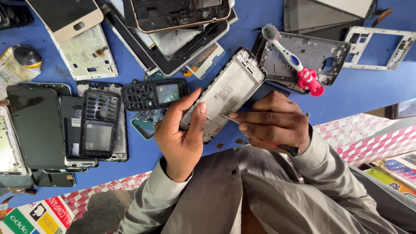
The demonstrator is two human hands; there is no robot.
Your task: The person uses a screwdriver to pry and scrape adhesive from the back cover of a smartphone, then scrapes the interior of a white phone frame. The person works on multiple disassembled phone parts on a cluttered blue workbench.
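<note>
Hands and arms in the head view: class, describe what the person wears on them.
Both hands, left hand and right hand, are bare: no gloves, rings or watch visible. Each arm wears a long, loose grey sleeve of plain fabric, reaching the wrist.

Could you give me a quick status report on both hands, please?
Left hand grips phone frame. Right hand holds thin tool, tip on frame. Toothbrush lies clear.

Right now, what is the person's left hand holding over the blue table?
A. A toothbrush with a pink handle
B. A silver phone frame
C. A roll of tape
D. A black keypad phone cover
B: the left hand grips the lower end of the silver phone frame, while the right hand puts a thin tool against it; the toothbrush lies untouched on the blue table.
</note>
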